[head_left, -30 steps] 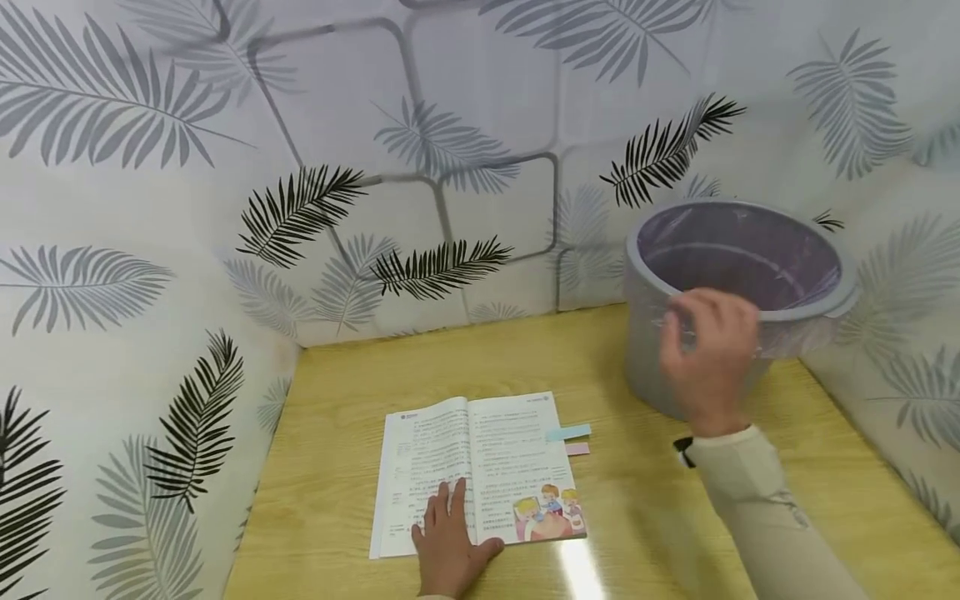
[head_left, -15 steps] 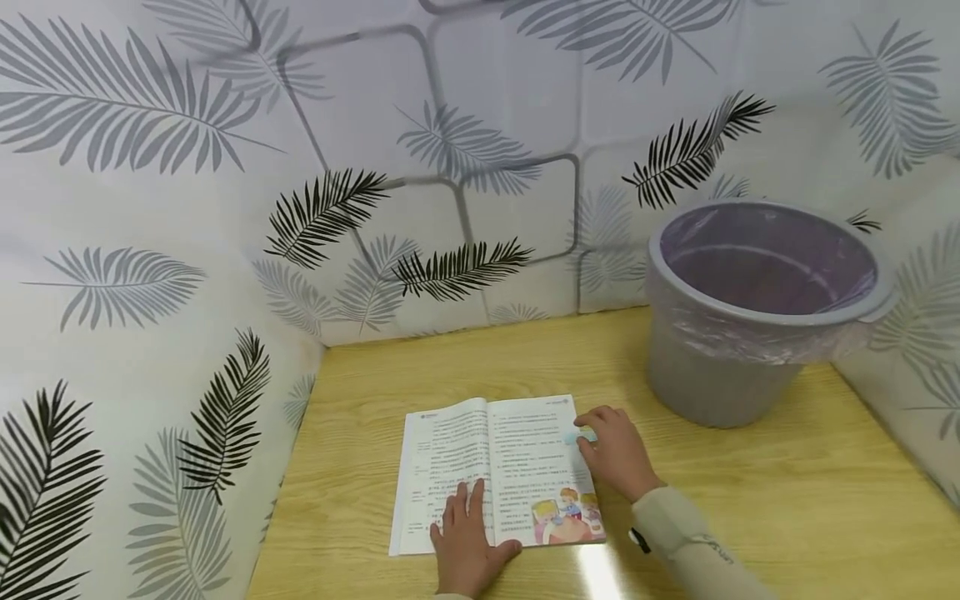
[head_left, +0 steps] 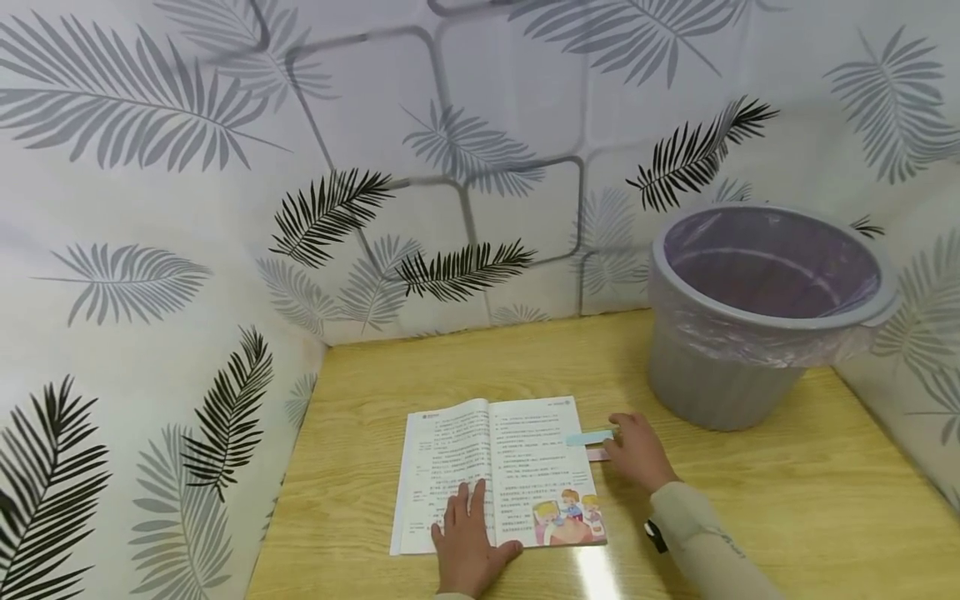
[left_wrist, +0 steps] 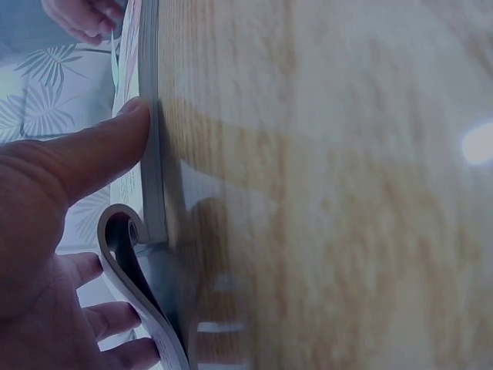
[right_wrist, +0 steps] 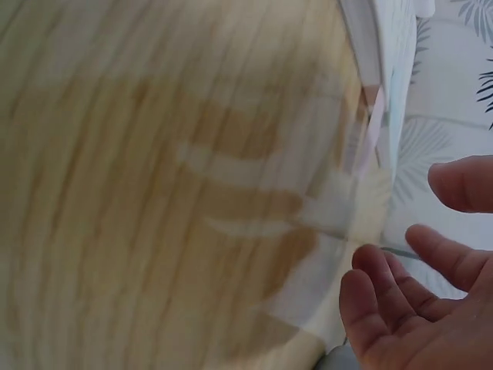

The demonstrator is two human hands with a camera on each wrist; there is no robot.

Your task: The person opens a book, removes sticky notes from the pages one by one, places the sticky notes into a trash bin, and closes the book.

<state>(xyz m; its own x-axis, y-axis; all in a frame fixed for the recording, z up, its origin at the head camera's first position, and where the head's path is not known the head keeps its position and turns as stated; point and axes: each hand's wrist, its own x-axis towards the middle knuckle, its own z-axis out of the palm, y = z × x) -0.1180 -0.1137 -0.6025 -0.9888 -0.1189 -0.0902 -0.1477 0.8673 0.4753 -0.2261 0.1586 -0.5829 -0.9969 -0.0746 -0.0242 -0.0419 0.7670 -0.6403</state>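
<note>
An open book with printed pages and a cartoon picture lies on the wooden table. My left hand rests across the lower middle of its pages, fingers spread; in the left wrist view the thumb lies along the page edge. A light blue sticky tab and a pink sticky tab stick out from the right page. Just beyond their outer ends is my right hand. Its thumb and index finger stand apart in the right wrist view, with a gap between them.
A grey bin lined with a thin purplish plastic bag stands at the back right of the table. Leaf-patterned covering walls in the back and both sides.
My right hand has come from the bin's front down to the book's right edge, covered the tabs, then drawn slightly right. The left hand stays on the pages.
</note>
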